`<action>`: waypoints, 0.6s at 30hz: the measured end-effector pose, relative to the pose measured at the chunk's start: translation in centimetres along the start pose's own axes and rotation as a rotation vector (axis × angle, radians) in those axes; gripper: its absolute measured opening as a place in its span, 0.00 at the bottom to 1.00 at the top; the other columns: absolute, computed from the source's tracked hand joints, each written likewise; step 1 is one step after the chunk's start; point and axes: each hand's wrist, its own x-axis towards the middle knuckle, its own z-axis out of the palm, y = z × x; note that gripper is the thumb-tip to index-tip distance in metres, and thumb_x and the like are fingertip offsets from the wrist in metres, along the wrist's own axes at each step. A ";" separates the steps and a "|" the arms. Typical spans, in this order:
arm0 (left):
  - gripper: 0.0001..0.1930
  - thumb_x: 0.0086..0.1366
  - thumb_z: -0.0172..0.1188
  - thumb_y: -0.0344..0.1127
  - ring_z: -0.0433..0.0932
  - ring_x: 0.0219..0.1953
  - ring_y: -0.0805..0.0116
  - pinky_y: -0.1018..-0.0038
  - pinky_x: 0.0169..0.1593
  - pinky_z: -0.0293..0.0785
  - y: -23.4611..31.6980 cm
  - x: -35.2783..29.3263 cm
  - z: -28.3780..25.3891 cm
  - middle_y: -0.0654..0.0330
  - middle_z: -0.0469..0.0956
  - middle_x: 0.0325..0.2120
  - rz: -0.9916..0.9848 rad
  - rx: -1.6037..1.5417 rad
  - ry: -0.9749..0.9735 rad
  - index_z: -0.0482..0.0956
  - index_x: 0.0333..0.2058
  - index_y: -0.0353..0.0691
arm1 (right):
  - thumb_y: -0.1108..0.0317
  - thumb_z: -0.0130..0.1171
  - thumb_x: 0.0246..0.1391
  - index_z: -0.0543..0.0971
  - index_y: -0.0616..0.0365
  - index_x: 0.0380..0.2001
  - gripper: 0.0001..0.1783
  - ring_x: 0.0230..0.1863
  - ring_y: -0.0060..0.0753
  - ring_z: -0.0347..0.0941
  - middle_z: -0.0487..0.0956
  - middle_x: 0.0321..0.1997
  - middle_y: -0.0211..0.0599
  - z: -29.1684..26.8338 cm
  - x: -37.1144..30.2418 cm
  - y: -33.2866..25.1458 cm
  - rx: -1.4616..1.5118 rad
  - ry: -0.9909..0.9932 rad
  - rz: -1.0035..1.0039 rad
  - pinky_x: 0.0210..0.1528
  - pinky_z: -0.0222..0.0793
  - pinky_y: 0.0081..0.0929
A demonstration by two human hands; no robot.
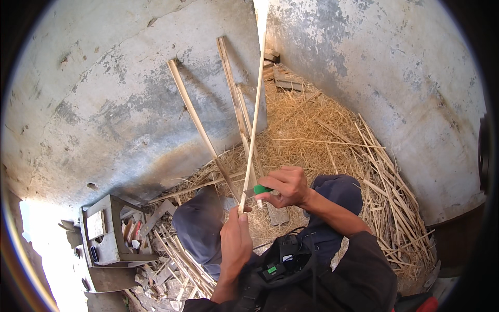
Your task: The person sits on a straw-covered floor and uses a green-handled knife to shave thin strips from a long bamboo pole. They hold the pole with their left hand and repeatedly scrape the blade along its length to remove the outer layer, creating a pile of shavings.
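Note:
My left hand is closed around the lower end of a long, pale wooden strip, perhaps split bamboo. The strip slants up and away from me toward the bright gap between the walls. In my right hand is a knife with a green handle. Its blade lies against the strip, just above my left fingers. The blade's tip is hard to make out. Both hands work between my bent knees. A thicker pole and a split length of wood lean on the wall beyond them.
Straw-like shavings cover the floor ahead. A heap of thin strips lies along the right wall, and more strips lie by my left leg. At the left stands a worn wooden box with tools and scraps inside.

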 end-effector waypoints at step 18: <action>0.13 0.81 0.57 0.37 0.80 0.27 0.38 0.52 0.35 0.73 -2.6 -2.2 0.7 0.43 0.79 0.24 0.002 0.007 0.012 0.79 0.53 0.34 | 0.51 0.65 0.73 0.86 0.59 0.40 0.19 0.20 0.21 0.71 0.77 0.22 0.31 -3.9 0.2 7.0 0.011 0.351 0.478 0.23 0.64 0.28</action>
